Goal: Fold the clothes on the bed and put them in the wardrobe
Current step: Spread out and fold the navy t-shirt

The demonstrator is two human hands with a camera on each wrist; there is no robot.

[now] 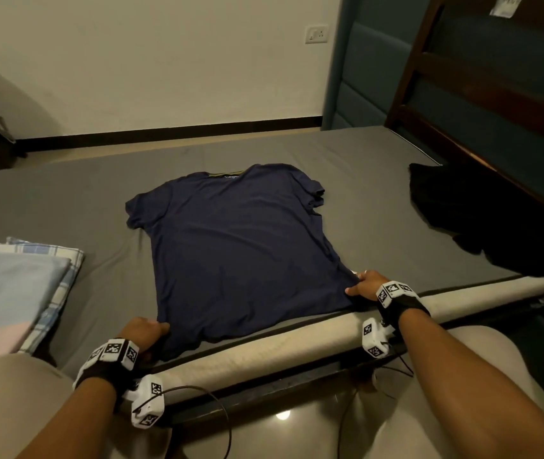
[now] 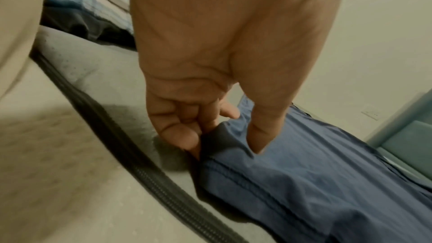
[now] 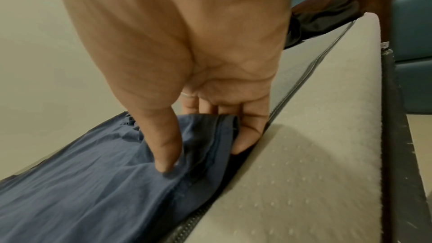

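On the grey bed [image 1: 65, 200], a navy T-shirt [image 1: 237, 246] lay spread flat near the middle, its collar toward twelve o'clock and its hem toward six o'clock, right at the near edge of the mattress. The left hand [image 1: 143, 329] pinched the hem's corner at seven o'clock; in the left wrist view, the thumb [image 2: 261, 136] pressed on top of the cloth while the curled fingers [image 2: 177, 132] tucked under its edge. The right hand [image 1: 368, 286] gripped the opposite hem corner at four o'clock; in the right wrist view, its thumb [image 3: 167, 147] bore down on the bunched fabric and the fingers [image 3: 247, 136] curled beneath the seam, against the mattress's zipper line. Both hands wore black wrist straps with white marker blocks.

A black garment [image 1: 482, 213] lay crumpled at two o'clock, close to the dark wooden bed frame [image 1: 462, 127]. At nine o'clock, a stack of folded items [image 1: 16, 286] sat on the bed, with a pale blue piece over a blue-and-white checked one. A cream padded rim [image 1: 264, 349] ran along the bed's near side, just beside the shirt's hem. A wall socket [image 1: 316, 34] was mounted on the white wall at one o'clock.
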